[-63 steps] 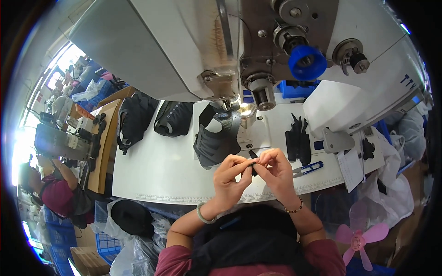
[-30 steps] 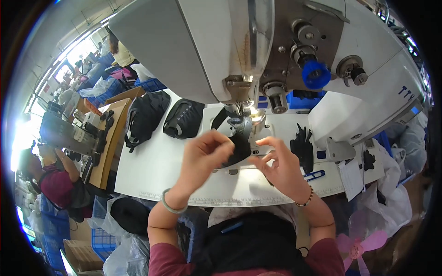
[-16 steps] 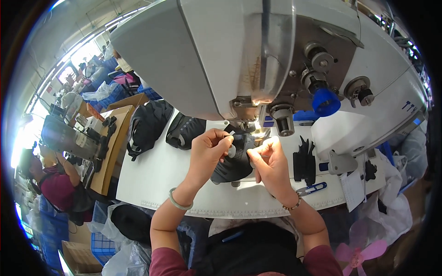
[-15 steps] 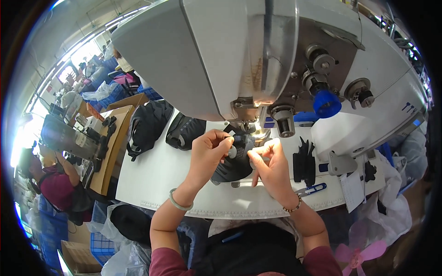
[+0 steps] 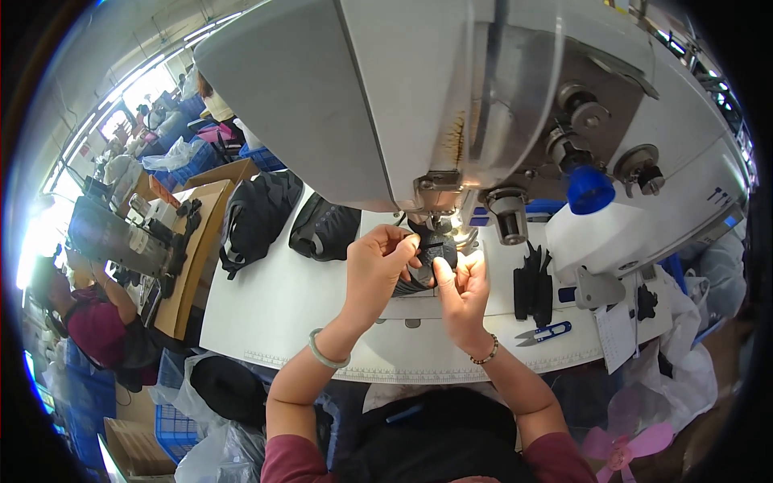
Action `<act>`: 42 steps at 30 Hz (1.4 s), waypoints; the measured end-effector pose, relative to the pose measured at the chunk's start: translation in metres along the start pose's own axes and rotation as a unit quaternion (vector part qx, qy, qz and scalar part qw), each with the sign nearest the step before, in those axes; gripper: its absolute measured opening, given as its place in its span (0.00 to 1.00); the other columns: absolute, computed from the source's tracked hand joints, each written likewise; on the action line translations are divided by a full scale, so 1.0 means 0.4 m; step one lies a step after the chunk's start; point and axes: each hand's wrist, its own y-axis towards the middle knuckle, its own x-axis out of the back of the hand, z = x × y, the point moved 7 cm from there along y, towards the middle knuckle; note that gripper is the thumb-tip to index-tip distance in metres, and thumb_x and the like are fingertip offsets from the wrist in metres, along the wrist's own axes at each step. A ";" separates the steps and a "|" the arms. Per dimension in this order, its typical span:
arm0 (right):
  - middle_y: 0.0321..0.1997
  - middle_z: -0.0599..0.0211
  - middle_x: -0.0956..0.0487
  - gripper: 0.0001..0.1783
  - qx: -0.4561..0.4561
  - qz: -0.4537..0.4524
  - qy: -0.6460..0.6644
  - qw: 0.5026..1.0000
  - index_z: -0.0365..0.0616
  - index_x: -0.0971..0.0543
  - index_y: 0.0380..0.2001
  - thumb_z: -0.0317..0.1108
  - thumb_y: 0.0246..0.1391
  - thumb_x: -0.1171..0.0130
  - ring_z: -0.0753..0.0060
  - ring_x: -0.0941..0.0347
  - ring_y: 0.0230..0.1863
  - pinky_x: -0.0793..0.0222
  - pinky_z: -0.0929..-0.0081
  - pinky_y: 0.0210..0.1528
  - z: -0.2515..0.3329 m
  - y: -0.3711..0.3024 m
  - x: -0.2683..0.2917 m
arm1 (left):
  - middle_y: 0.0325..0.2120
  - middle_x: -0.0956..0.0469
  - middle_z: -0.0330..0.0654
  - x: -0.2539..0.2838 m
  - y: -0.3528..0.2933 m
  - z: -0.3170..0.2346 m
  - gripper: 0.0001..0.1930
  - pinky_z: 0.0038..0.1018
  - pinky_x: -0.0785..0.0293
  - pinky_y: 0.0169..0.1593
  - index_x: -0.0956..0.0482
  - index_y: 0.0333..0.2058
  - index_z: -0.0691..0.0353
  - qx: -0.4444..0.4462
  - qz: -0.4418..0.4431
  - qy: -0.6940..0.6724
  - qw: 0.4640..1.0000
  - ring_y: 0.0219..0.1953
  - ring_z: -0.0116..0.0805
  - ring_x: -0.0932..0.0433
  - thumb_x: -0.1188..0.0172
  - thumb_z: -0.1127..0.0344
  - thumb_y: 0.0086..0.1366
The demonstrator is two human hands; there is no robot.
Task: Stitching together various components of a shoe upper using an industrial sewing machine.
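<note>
Under the needle area of a white sewing machine (image 5: 439, 181), a black textured fabric piece (image 5: 436, 239) lies on the white table. My left hand (image 5: 377, 270) pinches its left side, thumb and forefinger together. On its near right side my right hand (image 5: 465, 298) grips it, the thumb pressed on top and the other fingers curled beneath. The machine's lamp lights the piece from behind. Its lower part is partly hidden by my hands.
Black sewn pieces (image 5: 325, 229) lie left on the table (image 5: 266, 310). Black strips (image 5: 533, 286) and blue-handled thread snips (image 5: 544, 333) are at right. A pink fan (image 5: 620, 451) stands below right. Another person (image 5: 101, 330) sits at a machine on the left.
My hands and the black piece have moved away from me, closer under the needle. My right hand, earlier lifted beside the piece, now presses its thumb onto it.
</note>
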 end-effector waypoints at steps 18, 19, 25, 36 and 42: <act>0.35 0.59 0.24 0.20 0.177 0.013 -0.214 0.961 0.40 0.31 0.48 0.21 0.51 0.42 0.80 0.25 0.21 0.26 0.84 0.19 0.019 -0.011 -0.005 | 0.19 0.26 0.38 0.008 0.022 -0.006 0.05 0.16 0.32 0.22 0.26 0.27 0.69 0.058 0.015 0.015 0.998 0.20 0.21 0.28 0.43 0.72 0.58; 0.34 0.60 0.24 0.19 0.171 0.009 -0.216 0.961 0.40 0.30 0.48 0.22 0.51 0.42 0.80 0.24 0.21 0.26 0.84 0.19 0.021 -0.010 -0.006 | 0.18 0.27 0.38 0.007 0.022 -0.011 0.05 0.16 0.33 0.21 0.26 0.27 0.69 0.062 0.029 0.034 0.997 0.18 0.21 0.29 0.43 0.72 0.58; 0.42 0.57 0.26 0.20 0.171 0.042 -0.231 0.957 0.36 0.34 0.48 0.18 0.52 0.45 0.83 0.26 0.22 0.25 0.86 0.20 0.035 -0.009 -0.017 | 0.17 0.28 0.37 -0.001 0.040 -0.049 0.07 0.16 0.37 0.17 0.25 0.31 0.71 0.059 0.099 0.120 0.986 0.15 0.19 0.33 0.44 0.71 0.59; 0.21 0.62 0.29 0.22 0.143 0.031 -0.333 0.931 0.43 0.29 0.50 0.24 0.49 0.40 0.73 0.32 0.14 0.36 0.76 0.17 0.090 -0.010 -0.028 | 0.19 0.27 0.36 -0.021 0.069 -0.036 0.05 0.15 0.42 0.13 0.26 0.32 0.71 0.106 0.173 0.009 0.979 0.14 0.18 0.34 0.46 0.75 0.57; 0.24 0.65 0.26 0.20 0.127 0.076 -0.372 0.917 0.39 0.33 0.51 0.25 0.54 0.44 0.82 0.29 0.17 0.32 0.84 0.19 0.093 -0.008 -0.031 | 0.19 0.29 0.34 -0.017 0.066 -0.014 0.03 0.14 0.43 0.12 0.26 0.30 0.69 0.134 0.149 -0.022 0.979 0.13 0.16 0.34 0.46 0.76 0.57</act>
